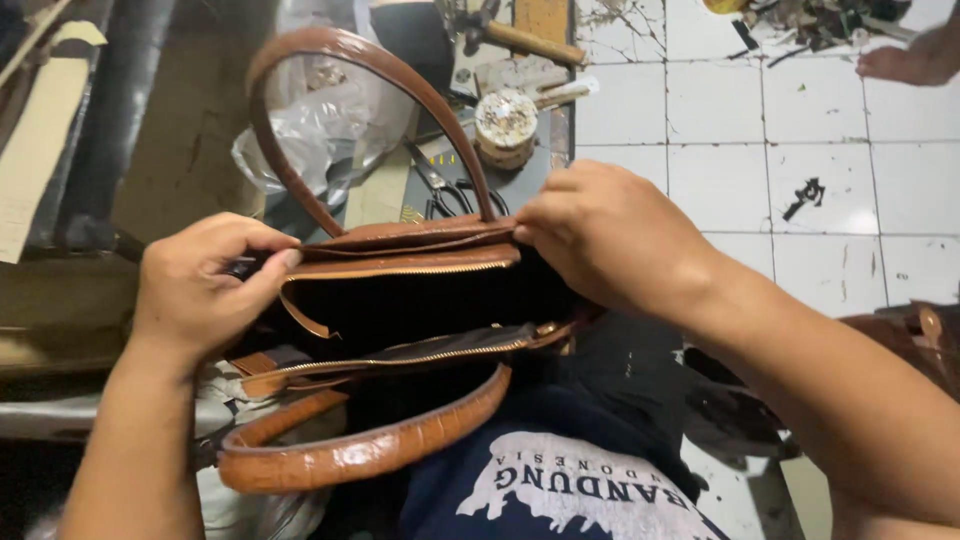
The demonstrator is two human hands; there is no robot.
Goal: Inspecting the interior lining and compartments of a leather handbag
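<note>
- A brown leather handbag is filling the centre of the frame, resting on the person's lap with its mouth gaping open; the gold zipper is lying fully undone, so any closing appears not yet done.
- One handle is arching up toward the top of the frame, while the other handle is drooping toward the lower centre.
- The right hand, right of centre, is curling its fingers together, pinching the bag's far top edge.
- The left hand, left of centre, is pinching the bag's end between thumb and fingers.
- Black scissors and a small round tin are lying just behind the bag.
</note>
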